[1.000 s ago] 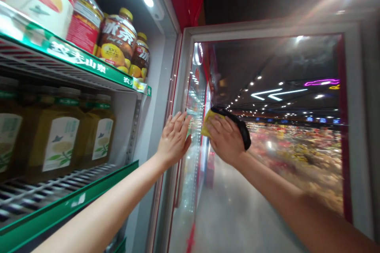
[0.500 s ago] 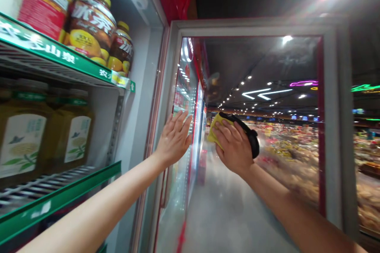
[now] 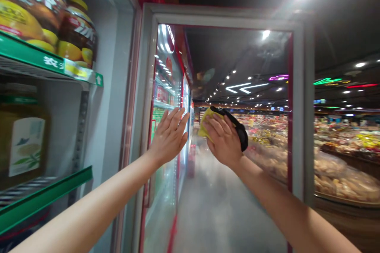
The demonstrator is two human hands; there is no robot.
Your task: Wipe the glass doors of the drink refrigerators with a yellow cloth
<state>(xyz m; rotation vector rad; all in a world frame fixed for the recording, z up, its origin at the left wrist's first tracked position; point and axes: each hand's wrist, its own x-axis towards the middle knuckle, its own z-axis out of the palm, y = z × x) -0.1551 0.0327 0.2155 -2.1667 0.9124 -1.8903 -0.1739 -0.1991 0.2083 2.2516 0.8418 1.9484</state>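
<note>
While the left hand (image 3: 170, 136) stands raised with its fingers extended and slightly parted, the right hand (image 3: 224, 138) has hold of a yellow cloth (image 3: 204, 127) with a black edge. The left hand grips nothing; its palm faces the glass (image 3: 216, 201) of a door near the inner side of the door frame (image 3: 298, 126), though whether it touches cannot be told. The right hand lies over the cloth with its fingers close together and only slightly bent, keeping it beneath the palm, against or just in front of the glass. The cloth's yellow part shows beyond the fingertips and its black edge curves around the hand's outer side, to the right of the left hand and well apart from it.

On the left is a cooler with shelves. A small dark bottle (image 3: 78, 33) with a yellow cap stands beside a larger bottle (image 3: 29, 8) behind an upper green shelf strip (image 3: 29, 51). Below, a bottle with a white label (image 3: 28, 138) stands behind a lower green strip (image 3: 47, 202). Beyond the door frame, on the right, bagged goods (image 3: 344, 174) are heaped on a display.
</note>
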